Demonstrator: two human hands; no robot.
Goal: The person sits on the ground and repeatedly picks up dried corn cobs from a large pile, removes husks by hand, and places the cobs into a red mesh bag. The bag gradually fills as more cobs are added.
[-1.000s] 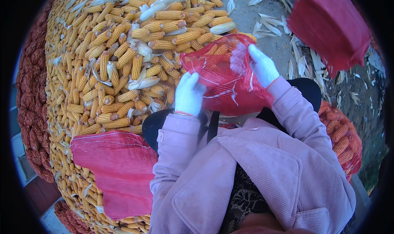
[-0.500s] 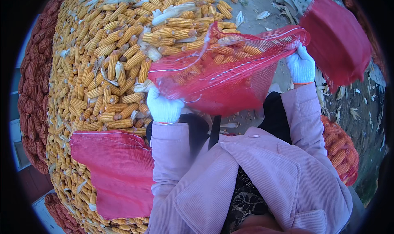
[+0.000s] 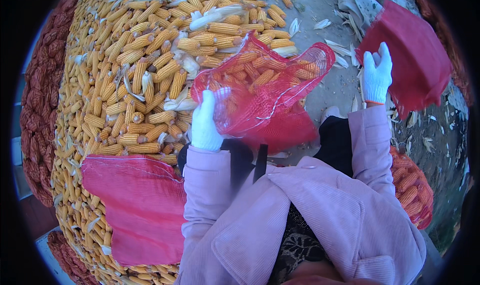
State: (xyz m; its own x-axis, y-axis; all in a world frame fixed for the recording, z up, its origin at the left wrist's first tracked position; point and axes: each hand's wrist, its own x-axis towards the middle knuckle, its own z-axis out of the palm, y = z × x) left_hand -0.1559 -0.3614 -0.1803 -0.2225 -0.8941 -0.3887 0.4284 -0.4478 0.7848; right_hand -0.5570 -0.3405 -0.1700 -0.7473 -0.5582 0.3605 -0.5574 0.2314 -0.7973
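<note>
A red mesh bag [image 3: 287,97] lies spread in front of me, with yellow corn cobs [image 3: 262,79] showing through its netting. My left hand [image 3: 206,127], in a white glove, grips the bag's left edge; its thumb is outside and its fingers are partly veiled by the mesh and blurred. To the right of the bag, my right hand [image 3: 376,77], also gloved, is raised with thumb and fingers apart, holding nothing. It is apart from the mesh bag and close to a stack of red bags [image 3: 410,55] at the upper right.
A large heap of corn cobs [image 3: 115,75] fills the left side. A flat red bag [image 3: 137,205] lies on it near my left forearm. Filled red sacks [image 3: 42,105] line the far left. Another filled sack [image 3: 411,187] stands by my right elbow. Husks [image 3: 322,24] litter the ground.
My right hand has let go of the mesh bag and opened. The bag's right side has dropped and drawn left. My left hand has turned upward at its edge.
</note>
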